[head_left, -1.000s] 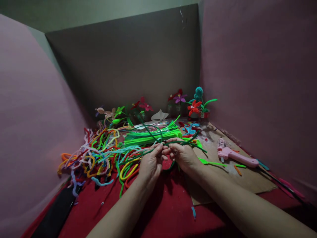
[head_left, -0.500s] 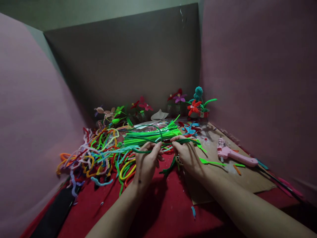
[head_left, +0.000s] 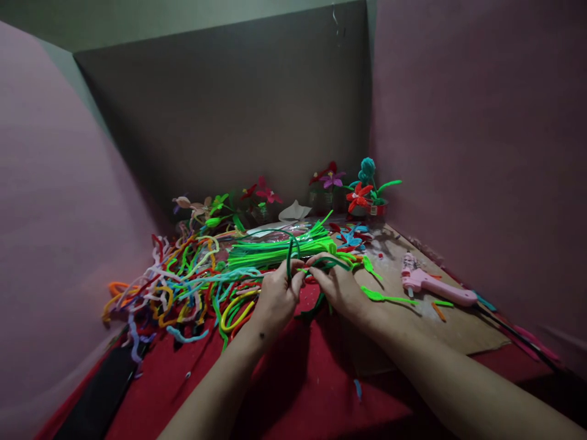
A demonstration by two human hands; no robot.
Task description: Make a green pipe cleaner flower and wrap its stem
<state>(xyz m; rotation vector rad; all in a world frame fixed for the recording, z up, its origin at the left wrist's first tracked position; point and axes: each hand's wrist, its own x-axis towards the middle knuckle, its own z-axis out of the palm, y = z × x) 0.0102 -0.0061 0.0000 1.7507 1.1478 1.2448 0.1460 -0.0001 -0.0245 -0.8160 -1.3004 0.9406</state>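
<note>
Between my two hands is a dark green pipe cleaner (head_left: 290, 260), bent, with one end standing up by my left fingers. My left hand (head_left: 279, 293) pinches it, thumb against fingers. My right hand (head_left: 338, 286) is closed on the same dark green strand, part of which loops over its knuckles. The fingertips of both hands nearly meet, and the exact grip is partly hidden. Just behind them lies a bundle of bright green pipe cleaners (head_left: 275, 252). A tangle of many-coloured pipe cleaners (head_left: 177, 287) is left of my left hand.
On the cardboard sheet (head_left: 468, 336) at right lie a pink glue gun (head_left: 435, 287) and a green leaf piece (head_left: 385, 297). Pipe-cleaner flowers (head_left: 360, 197) stand along the back. A black flat object (head_left: 98, 391) is at front left, on the red cloth (head_left: 293, 379).
My hands have come closer together, the left shifting right. One end of the dark green pipe cleaner now points upward by my left hand instead of lying level across it.
</note>
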